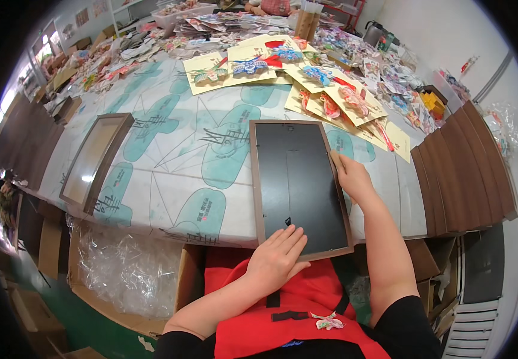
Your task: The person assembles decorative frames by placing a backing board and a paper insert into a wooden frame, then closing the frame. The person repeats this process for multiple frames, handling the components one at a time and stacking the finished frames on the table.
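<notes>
Brown-edged and face down, a picture frame (299, 185) lies black back up at the table's (175, 149) near edge, with the person's left hand (278, 258) pressed flat and open on its six o'clock end. Their right hand (352, 178) grips its three o'clock rim; yellow cards (336, 90) spread at twelve o'clock, an empty frame (94, 158) at nine.

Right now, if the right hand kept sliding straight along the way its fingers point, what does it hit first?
The right hand lies on the right edge of the brown-framed black backing board, fingers pointing up and away along that rim. Straight on, it would probably first meet the yellow cards with colourful paper butterflies beyond the frame's far corner; depth is uncertain.
</notes>
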`<action>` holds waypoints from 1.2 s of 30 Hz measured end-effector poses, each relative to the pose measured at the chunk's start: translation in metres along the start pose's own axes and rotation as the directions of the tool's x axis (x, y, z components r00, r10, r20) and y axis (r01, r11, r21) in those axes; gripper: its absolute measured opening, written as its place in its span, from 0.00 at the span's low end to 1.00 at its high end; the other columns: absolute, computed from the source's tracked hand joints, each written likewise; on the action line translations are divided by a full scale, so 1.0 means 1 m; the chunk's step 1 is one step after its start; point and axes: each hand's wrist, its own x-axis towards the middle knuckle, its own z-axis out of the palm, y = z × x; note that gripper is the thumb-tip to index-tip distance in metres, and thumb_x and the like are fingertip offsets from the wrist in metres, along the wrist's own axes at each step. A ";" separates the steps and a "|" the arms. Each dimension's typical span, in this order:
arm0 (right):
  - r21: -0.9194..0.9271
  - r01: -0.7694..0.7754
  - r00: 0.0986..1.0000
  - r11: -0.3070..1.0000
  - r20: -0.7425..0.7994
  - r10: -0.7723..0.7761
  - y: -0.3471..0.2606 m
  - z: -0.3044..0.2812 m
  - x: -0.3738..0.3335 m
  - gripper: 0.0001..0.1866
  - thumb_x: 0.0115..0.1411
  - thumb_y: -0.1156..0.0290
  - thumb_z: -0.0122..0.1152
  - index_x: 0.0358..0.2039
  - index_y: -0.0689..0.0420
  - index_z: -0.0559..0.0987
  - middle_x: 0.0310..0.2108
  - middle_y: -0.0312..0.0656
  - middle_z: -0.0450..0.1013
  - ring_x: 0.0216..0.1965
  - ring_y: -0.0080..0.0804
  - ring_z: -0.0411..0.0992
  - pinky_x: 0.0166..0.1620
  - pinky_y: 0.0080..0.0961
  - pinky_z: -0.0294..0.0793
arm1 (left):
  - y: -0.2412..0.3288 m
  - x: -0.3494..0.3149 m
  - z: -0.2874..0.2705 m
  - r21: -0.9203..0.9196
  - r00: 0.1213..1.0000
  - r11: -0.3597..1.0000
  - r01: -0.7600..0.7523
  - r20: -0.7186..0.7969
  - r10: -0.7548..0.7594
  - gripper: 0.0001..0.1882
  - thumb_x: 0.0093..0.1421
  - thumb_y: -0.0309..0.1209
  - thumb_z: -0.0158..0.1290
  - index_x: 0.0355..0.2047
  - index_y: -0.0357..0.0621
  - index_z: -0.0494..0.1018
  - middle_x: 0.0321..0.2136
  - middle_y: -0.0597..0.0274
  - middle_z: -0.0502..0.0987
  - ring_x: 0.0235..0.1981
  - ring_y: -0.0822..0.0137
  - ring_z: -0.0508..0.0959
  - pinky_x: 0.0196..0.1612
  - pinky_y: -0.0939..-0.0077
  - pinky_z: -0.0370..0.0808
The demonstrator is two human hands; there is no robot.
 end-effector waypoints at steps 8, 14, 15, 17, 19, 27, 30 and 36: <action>-0.405 0.108 0.992 0.908 -0.020 -0.127 -0.019 0.017 -0.003 0.08 0.55 0.71 0.51 0.35 0.59 0.73 0.24 0.51 0.76 0.27 0.49 0.76 0.32 0.42 0.75 | -0.001 0.000 0.000 -0.008 0.999 1.000 -0.029 0.019 0.029 0.27 0.48 0.39 0.62 0.44 0.34 0.73 0.47 0.49 0.74 0.52 0.53 0.72 0.55 0.62 0.69; -0.659 0.117 0.993 0.743 0.101 -0.067 -0.045 0.035 -0.002 0.13 0.53 0.76 0.53 0.41 0.63 0.70 0.24 0.46 0.77 0.26 0.41 0.78 0.29 0.34 0.75 | -0.001 0.002 -0.001 0.003 0.999 0.999 -0.032 0.019 0.032 0.26 0.48 0.39 0.62 0.44 0.35 0.73 0.46 0.50 0.74 0.51 0.53 0.73 0.54 0.62 0.69; -0.678 0.119 0.992 0.725 0.119 -0.051 -0.047 0.035 -0.001 0.15 0.53 0.76 0.53 0.43 0.62 0.70 0.24 0.47 0.77 0.27 0.41 0.78 0.29 0.33 0.75 | -0.001 0.002 -0.001 0.006 0.999 0.999 -0.035 0.009 0.035 0.27 0.47 0.39 0.63 0.44 0.36 0.73 0.47 0.50 0.74 0.51 0.53 0.73 0.54 0.62 0.70; -0.611 0.134 0.989 0.780 0.129 -0.069 -0.046 0.027 -0.004 0.16 0.54 0.74 0.52 0.45 0.61 0.71 0.26 0.48 0.77 0.28 0.43 0.78 0.30 0.35 0.75 | 0.000 0.003 -0.001 -0.008 0.999 0.999 -0.032 0.000 0.032 0.27 0.47 0.39 0.63 0.44 0.36 0.73 0.47 0.50 0.74 0.51 0.53 0.73 0.54 0.62 0.70; -0.418 0.184 0.982 0.890 0.115 -0.150 -0.037 0.015 -0.008 0.17 0.56 0.72 0.51 0.47 0.60 0.71 0.27 0.51 0.77 0.29 0.48 0.77 0.31 0.38 0.75 | 0.000 0.001 -0.001 -0.010 1.000 1.000 -0.020 -0.008 0.020 0.27 0.47 0.39 0.63 0.44 0.36 0.73 0.47 0.50 0.74 0.51 0.53 0.73 0.54 0.62 0.69; 0.188 -0.001 0.999 0.982 -0.042 0.009 0.006 -0.012 -0.093 0.15 0.61 0.71 0.45 0.48 0.59 0.71 0.23 0.57 0.73 0.26 0.54 0.73 0.30 0.43 0.70 | 0.001 -0.001 0.002 -0.010 1.000 1.000 0.010 -0.027 -0.010 0.27 0.47 0.39 0.63 0.45 0.38 0.73 0.48 0.52 0.74 0.52 0.54 0.73 0.54 0.62 0.70; 0.044 -0.021 1.000 0.999 -0.011 0.022 0.003 -0.011 -0.112 0.16 0.60 0.72 0.46 0.48 0.57 0.72 0.22 0.58 0.72 0.26 0.57 0.72 0.31 0.46 0.70 | 0.001 -0.002 0.003 -0.008 0.999 1.000 0.016 -0.030 -0.016 0.27 0.46 0.39 0.64 0.44 0.38 0.74 0.48 0.52 0.74 0.52 0.54 0.73 0.53 0.62 0.70; -0.050 0.067 0.997 0.996 0.028 -0.066 -0.019 -0.001 -0.124 0.13 0.59 0.72 0.49 0.45 0.58 0.72 0.24 0.59 0.72 0.28 0.59 0.71 0.32 0.49 0.69 | -0.001 -0.001 0.004 -0.022 0.999 1.000 0.005 -0.042 -0.006 0.27 0.45 0.38 0.65 0.44 0.38 0.74 0.47 0.52 0.74 0.51 0.54 0.73 0.53 0.62 0.70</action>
